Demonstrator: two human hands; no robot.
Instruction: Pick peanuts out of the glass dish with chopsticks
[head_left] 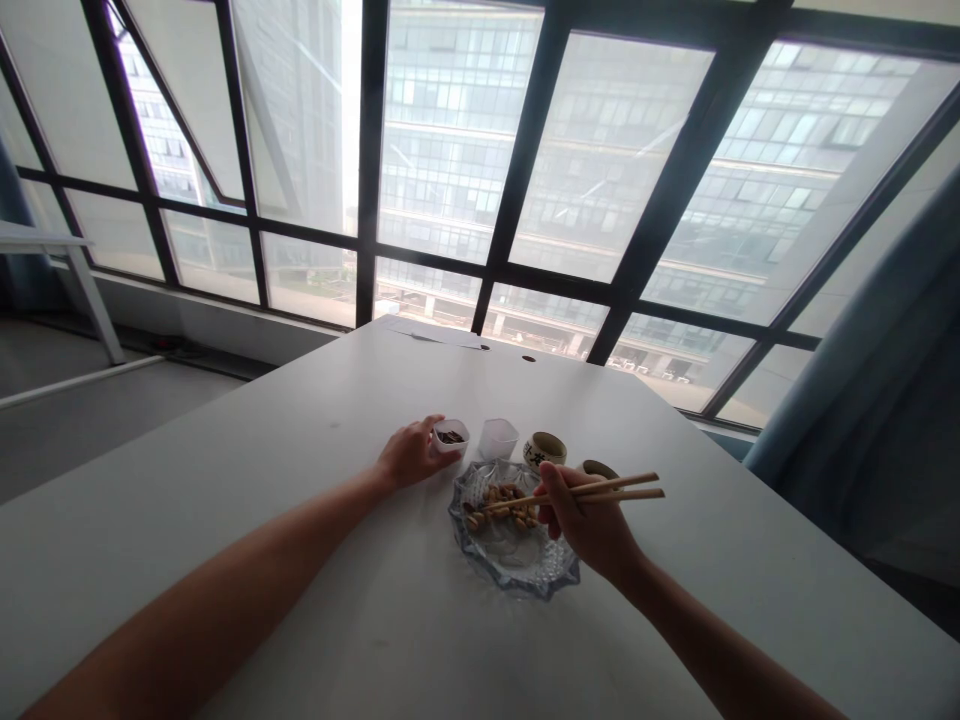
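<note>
My left hand (412, 453) is closed around the side of a small white plastic cup (450, 450), which has dark seeds (450, 437) in it. In my right hand (576, 515) I grip a pair of wooden chopsticks (626, 489). Their tips reach into a clear, scalloped glass bowl (517, 575) and touch the nuts (504, 497) there, which look like peanuts in the shell. One dark piece (469, 508) lies by the tips; I cannot tell whether they pinch it. Beside the left cup stands a second white plastic cup (498, 438).
A ceramic cup with dark characters (544, 450) stands behind the bowl. Another round cup (600, 469) is partly hidden by my right hand and the chopsticks. Paper (442, 339) lies at the far edge of the white table (360, 390), near two cable holes. Windows rise beyond.
</note>
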